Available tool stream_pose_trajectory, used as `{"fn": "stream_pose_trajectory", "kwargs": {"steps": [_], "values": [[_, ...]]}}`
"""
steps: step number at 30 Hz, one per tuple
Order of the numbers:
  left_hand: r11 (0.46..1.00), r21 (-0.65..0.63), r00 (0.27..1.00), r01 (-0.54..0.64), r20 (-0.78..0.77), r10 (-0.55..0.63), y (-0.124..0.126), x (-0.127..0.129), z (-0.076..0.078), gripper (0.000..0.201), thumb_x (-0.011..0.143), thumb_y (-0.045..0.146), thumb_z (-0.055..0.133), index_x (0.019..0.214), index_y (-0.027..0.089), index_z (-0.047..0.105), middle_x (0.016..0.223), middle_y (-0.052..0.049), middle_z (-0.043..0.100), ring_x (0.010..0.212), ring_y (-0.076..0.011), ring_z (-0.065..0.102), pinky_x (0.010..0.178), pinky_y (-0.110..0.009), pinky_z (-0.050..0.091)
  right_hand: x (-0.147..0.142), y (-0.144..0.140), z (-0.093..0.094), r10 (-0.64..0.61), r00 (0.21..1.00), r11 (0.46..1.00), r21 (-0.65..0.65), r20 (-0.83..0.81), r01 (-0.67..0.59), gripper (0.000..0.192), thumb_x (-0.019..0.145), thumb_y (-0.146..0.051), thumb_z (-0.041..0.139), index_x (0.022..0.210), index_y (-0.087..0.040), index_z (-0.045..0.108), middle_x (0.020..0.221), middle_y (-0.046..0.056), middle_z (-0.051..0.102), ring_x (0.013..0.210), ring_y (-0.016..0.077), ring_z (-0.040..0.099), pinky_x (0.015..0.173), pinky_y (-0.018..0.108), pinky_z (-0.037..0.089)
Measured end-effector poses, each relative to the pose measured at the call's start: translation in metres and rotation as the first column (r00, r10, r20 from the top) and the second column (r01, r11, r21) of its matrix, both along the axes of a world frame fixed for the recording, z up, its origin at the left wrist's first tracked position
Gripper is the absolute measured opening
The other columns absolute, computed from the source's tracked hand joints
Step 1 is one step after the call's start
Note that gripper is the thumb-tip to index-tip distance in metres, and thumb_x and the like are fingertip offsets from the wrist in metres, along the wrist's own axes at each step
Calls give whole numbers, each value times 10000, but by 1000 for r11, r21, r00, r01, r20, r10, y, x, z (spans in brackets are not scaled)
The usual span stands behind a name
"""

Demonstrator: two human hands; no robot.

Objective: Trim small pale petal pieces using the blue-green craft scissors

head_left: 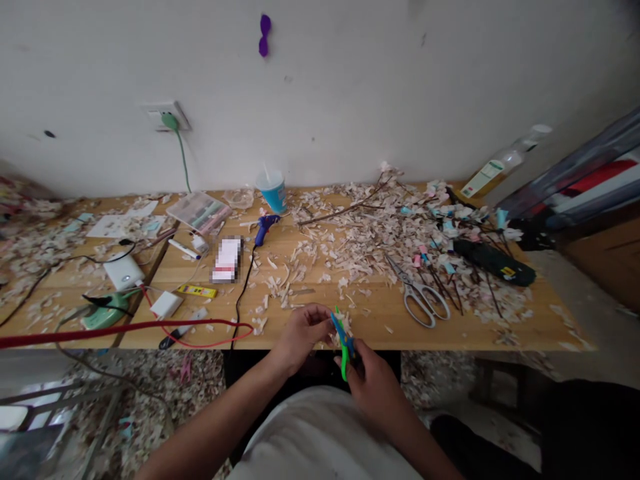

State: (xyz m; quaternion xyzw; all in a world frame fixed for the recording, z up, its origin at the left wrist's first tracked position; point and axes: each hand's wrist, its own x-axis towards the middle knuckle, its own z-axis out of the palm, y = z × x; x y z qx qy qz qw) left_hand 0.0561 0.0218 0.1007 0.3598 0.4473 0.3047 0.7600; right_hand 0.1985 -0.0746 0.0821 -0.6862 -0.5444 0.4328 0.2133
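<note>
Cutting step in hand: the right hand [373,383] is clenched on the green-and-blue scissors [343,340], blades pointing up and away from the grip. The left hand [300,333] pinches a small pale scrap [330,337] just left of the blades — detail unclear. Next move, by judgement, calls for feeding the scrap squarely between the blades, fingers kept clear — over the bench [380,313] edge.

Head cam, fwd-down over table [380,320]

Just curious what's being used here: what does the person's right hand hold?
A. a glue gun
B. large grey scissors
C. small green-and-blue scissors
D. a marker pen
C: the right hand grips small green-and-blue scissors; the large grey scissors lie untouched on the table.
</note>
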Motion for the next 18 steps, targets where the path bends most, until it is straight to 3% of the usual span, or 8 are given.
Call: {"fn": "stream_pose_trajectory", "kwargs": {"steps": [11, 15, 18], "values": [[979, 133, 986, 154, -92, -143, 7, -5, 1, 197, 653, 253, 762, 745, 138, 631, 640, 15, 646, 548, -84, 567, 579, -215, 453, 6, -2, 1, 44, 991, 999, -2, 124, -44, 198, 858, -296, 418, 975, -181, 529, 916, 114, 665, 860, 259, 633, 752, 340, 444], [977, 177, 988, 118, -121, -97, 9, -7, -1, 202, 628, 208, 767, 742, 149, 611, 635, 31, 624, 569, -79, 557, 574, -201, 422, 6, -4, -1, 35, 991, 999, 10, 126, -36, 231, 852, -264, 380, 997, -176, 536, 977, 136, 672, 929, 263, 638, 796, 345, 443], [991, 110, 995, 70, -77, -62, 7, -6, -4, 233, 622, 253, 787, 741, 148, 616, 644, 28, 623, 568, -84, 558, 591, -213, 435, 6, -4, -4, 29, 993, 1000, 4, 115, -30, 229, 846, -262, 376, 986, -175, 534, 974, 138, 672, 928, 266, 640, 798, 349, 446]]}}
